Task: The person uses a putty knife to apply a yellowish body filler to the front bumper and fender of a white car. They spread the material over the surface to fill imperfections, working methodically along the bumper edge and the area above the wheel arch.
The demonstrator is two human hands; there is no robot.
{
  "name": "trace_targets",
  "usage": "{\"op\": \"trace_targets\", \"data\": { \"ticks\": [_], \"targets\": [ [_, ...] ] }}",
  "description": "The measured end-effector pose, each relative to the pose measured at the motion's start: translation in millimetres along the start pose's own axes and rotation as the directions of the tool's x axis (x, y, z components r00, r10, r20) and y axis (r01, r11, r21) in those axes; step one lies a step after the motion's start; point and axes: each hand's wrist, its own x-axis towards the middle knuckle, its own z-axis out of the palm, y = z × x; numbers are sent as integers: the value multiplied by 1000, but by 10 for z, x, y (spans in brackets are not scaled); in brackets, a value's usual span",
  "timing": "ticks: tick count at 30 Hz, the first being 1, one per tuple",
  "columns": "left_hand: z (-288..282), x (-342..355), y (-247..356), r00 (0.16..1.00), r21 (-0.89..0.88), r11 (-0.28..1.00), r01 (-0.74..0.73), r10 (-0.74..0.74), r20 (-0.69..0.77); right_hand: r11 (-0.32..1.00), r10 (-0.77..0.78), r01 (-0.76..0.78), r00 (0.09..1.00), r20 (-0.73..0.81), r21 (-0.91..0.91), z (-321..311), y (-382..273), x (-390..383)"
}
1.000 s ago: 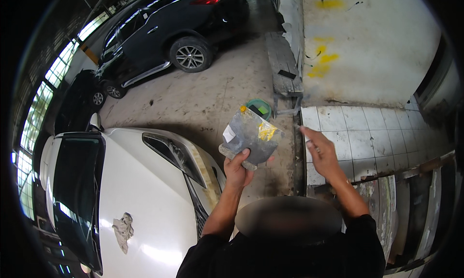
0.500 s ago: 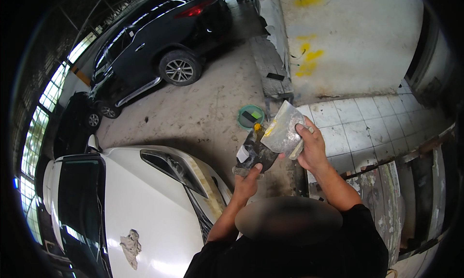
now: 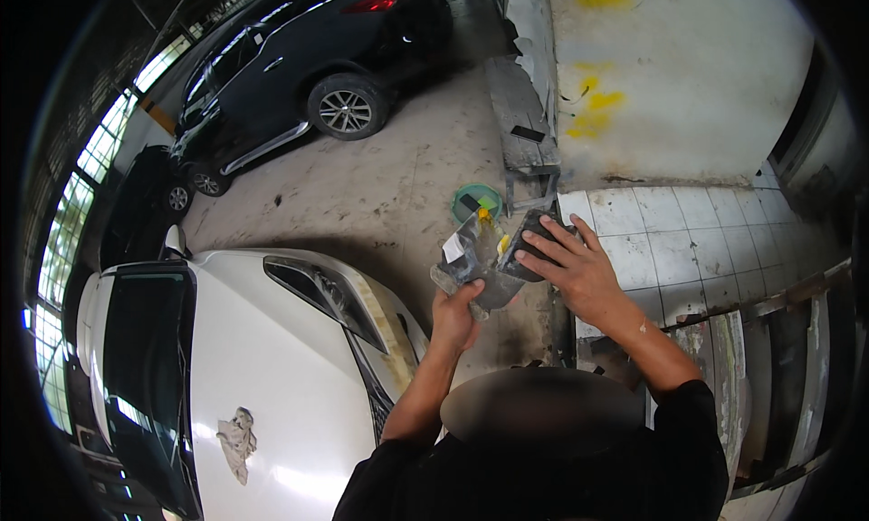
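Note:
My left hand [image 3: 457, 317] grips a dark, putty-smeared mixing board [image 3: 496, 291] by its near left edge, thumb on top. A dab of yellow paste [image 3: 485, 216] sits at the board's far end, and a white patch [image 3: 453, 248] shows on its left side. My right hand [image 3: 584, 277] holds a flat, dark-faced putty spreader [image 3: 529, 234] against the board's right side. Its fingers lie spread over the spreader's upper face; the thumb is hidden beneath. More yellow paste [image 3: 503, 244] shows at the spreader's left edge.
Beyond the board a green basin [image 3: 493, 220] stands on the floor, with dark and green pieces in it. A white car [image 3: 272, 358] with a rag [image 3: 237, 444] on its hood is at left. A black car [image 3: 299, 68] is farther off. A phone-like black slab [image 3: 528, 133] lies on a ledge.
My right hand has turned over, so the spreader's dark face now shows instead of its light grey one. The spreader has come down against the board. The view has shifted slightly.

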Motion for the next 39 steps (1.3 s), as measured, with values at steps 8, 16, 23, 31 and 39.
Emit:
{"op": "trace_targets", "data": {
  "ticks": [8,16,23,31,39],
  "targets": [
    [61,-11,-1,996,40,999,-23,27,-88,999,-10,12,999,41,-31,30,-4,88],
    [-50,-3,-51,993,22,1000,-15,18,-113,999,-41,41,997,67,-6,130,57,110],
    [-52,16,-23,1000,-121,992,-20,19,-8,827,98,-83,995,3,556,267,-92,111],
    [-123,5,31,991,-230,969,-94,114,75,901,178,-187,982,59,391,277,301,-207],
    [131,94,-44,958,-80,955,-287,287,-15,-281,616,-36,759,209,959,47,-75,-22]
  ]
}}
